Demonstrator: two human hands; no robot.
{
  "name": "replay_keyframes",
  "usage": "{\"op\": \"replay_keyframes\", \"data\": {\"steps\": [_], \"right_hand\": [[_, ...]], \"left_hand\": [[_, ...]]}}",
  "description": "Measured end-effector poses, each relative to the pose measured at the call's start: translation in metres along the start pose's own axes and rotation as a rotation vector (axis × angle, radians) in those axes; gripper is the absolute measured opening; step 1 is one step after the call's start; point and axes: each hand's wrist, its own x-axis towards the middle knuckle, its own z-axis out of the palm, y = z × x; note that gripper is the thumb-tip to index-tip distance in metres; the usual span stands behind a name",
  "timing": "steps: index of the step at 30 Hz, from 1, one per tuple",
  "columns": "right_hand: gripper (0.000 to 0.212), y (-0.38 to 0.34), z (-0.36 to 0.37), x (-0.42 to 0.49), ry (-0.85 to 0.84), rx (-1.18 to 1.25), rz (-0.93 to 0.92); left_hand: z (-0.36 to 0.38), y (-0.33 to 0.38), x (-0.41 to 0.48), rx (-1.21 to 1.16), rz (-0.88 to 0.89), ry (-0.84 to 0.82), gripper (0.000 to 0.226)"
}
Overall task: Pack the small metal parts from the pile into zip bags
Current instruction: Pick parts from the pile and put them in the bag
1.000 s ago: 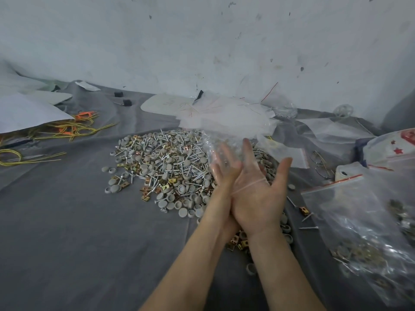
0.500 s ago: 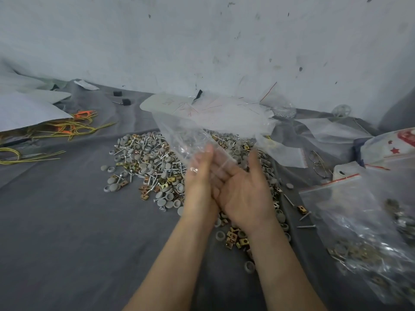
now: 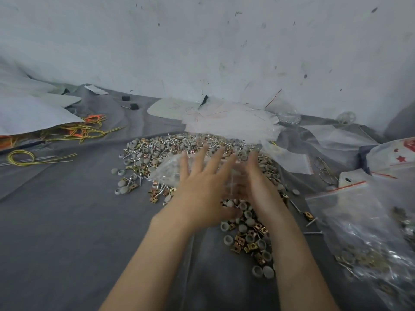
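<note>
A pile of small metal parts, grey caps, brass clips and screws, is spread on the grey cloth in the middle. My left hand hovers low over the pile, back up, fingers straight and spread. My right hand is close beside it, fingers straight and blurred by motion. A clear empty zip bag lies crumpled between and under the two hands, sticking out to the left of my left hand. Whether either thumb pinches the bag is hidden.
A stack of empty clear zip bags lies behind the pile by the wall. A large filled zip bag sits at the right, a white bag with red stars beyond it. Yellow and orange wires lie at the left.
Both hands have turned from raised, pressed-together palms to fingers stretched forward and low over the pile. The clear bag came down with them and now sits lower, at the left hand.
</note>
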Motion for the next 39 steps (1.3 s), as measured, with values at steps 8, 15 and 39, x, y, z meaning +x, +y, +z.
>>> {"op": "replay_keyframes", "data": {"steps": [8, 15, 39], "right_hand": [[0.091, -0.008, 0.026, 0.008, -0.106, -0.238, 0.139], [0.100, -0.017, 0.044, 0.023, -0.226, -0.264, 0.213], [0.060, 0.040, 0.243, 0.224, -0.204, -1.377, -0.013]], "left_hand": [[0.000, -0.018, 0.007, -0.078, -0.092, -0.114, 0.096], [-0.021, -0.047, 0.003, -0.308, -0.129, -0.296, 0.105], [-0.054, -0.225, -0.025, -0.332, -0.792, 0.205, 0.107]]}}
